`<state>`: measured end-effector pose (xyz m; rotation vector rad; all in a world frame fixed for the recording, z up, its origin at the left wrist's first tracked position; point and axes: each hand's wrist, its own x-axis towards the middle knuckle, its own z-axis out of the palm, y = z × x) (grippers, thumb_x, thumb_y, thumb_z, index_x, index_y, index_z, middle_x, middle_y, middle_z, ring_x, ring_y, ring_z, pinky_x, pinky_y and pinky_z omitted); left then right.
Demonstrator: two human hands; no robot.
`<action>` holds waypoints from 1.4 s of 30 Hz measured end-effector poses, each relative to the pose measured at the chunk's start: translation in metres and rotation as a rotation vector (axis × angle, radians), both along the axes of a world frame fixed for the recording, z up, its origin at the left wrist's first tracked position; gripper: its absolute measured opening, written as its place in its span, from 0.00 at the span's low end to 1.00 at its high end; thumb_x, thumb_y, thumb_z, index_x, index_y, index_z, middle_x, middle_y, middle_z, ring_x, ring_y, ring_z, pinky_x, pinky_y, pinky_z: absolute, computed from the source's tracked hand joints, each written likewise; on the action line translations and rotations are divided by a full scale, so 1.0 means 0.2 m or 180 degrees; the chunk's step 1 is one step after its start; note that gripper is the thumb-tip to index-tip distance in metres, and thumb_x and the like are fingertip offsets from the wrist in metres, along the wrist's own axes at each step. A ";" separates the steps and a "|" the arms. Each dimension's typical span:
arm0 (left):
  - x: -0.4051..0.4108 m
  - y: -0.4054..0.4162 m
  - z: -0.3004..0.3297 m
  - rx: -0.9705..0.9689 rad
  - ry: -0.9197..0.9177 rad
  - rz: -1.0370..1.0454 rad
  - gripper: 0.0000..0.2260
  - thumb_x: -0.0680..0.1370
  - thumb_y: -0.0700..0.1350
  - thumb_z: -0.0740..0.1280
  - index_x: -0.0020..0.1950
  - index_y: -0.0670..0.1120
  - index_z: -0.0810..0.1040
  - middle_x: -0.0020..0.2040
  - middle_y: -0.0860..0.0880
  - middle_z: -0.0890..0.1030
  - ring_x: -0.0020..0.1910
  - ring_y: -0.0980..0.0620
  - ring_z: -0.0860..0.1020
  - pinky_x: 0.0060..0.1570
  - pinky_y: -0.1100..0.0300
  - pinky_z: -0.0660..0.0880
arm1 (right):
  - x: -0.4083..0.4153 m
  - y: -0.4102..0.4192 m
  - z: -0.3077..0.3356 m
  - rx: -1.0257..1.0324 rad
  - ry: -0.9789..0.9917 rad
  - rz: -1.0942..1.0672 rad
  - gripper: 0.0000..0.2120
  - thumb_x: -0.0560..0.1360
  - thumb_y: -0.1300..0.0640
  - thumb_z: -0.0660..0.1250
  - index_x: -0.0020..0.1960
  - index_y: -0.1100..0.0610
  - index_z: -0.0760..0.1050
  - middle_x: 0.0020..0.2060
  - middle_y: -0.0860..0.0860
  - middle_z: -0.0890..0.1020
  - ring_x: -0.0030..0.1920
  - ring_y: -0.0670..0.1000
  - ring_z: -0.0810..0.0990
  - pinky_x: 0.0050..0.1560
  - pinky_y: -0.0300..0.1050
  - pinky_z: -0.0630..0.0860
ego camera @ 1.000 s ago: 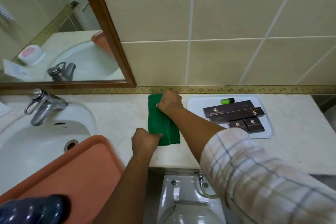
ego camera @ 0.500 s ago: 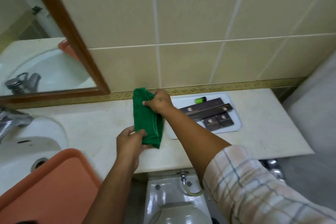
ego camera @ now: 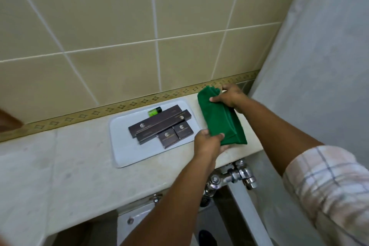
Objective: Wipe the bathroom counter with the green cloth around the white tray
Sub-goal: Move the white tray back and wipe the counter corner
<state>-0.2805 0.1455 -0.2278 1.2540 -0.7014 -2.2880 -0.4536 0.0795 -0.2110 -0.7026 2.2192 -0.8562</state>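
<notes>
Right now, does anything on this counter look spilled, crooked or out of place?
Nothing spilled or damaged. The white tray lies askew to the wall, its brown boxes stacked loosely at angles. The green cloth is held folded on the counter by the left hand and right hand.

The gold print on the dark boxes is too small to read. The left hand covers the green cloth's near corner. The tabletop runs off the left edge, and the plaid sleeve off the right.
</notes>
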 end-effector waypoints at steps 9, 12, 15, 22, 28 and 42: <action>0.59 -0.18 -0.32 -0.5541 -0.1532 -0.3588 0.25 0.83 0.55 0.52 0.78 0.48 0.63 0.79 0.48 0.64 0.78 0.51 0.59 0.76 0.56 0.56 | 0.07 0.03 -0.28 -0.0307 0.1870 0.0959 0.24 0.79 0.45 0.60 0.72 0.54 0.69 0.70 0.56 0.74 0.70 0.59 0.70 0.71 0.53 0.65; 0.67 -0.27 -0.38 -0.6064 -0.1474 -0.4205 0.28 0.83 0.58 0.46 0.81 0.49 0.53 0.82 0.51 0.50 0.80 0.54 0.42 0.79 0.53 0.48 | 0.12 0.05 -0.39 0.0052 0.2238 0.1602 0.27 0.82 0.42 0.50 0.76 0.53 0.64 0.76 0.54 0.66 0.76 0.58 0.61 0.76 0.56 0.55; 0.65 -0.27 -0.38 -0.6155 -0.1575 -0.4251 0.28 0.83 0.58 0.45 0.81 0.50 0.50 0.82 0.52 0.48 0.80 0.53 0.39 0.79 0.51 0.46 | 0.12 0.02 -0.43 0.0172 0.2325 0.1755 0.29 0.81 0.39 0.45 0.78 0.52 0.60 0.78 0.52 0.61 0.78 0.57 0.56 0.77 0.56 0.50; 0.65 -0.28 -0.40 -0.6289 -0.1646 -0.4041 0.26 0.84 0.57 0.47 0.81 0.50 0.52 0.81 0.52 0.50 0.80 0.52 0.40 0.76 0.44 0.37 | 0.12 0.06 -0.47 0.0005 0.2397 0.1798 0.28 0.81 0.40 0.44 0.78 0.49 0.60 0.79 0.50 0.59 0.79 0.55 0.53 0.76 0.53 0.44; 0.65 -0.28 -0.41 -0.6488 -0.1702 -0.3959 0.26 0.84 0.56 0.51 0.80 0.49 0.56 0.81 0.51 0.55 0.80 0.51 0.47 0.74 0.41 0.42 | -0.04 0.04 -0.46 0.0086 0.2337 0.1929 0.27 0.81 0.41 0.45 0.78 0.48 0.58 0.79 0.50 0.57 0.79 0.55 0.51 0.77 0.57 0.46; 0.65 -0.29 -0.38 -0.6196 -0.1591 -0.4208 0.27 0.83 0.55 0.47 0.81 0.49 0.51 0.82 0.52 0.48 0.80 0.53 0.39 0.79 0.50 0.41 | -0.21 0.30 -0.45 0.0129 0.2246 0.1904 0.24 0.83 0.46 0.49 0.78 0.48 0.58 0.79 0.51 0.57 0.79 0.55 0.50 0.78 0.54 0.44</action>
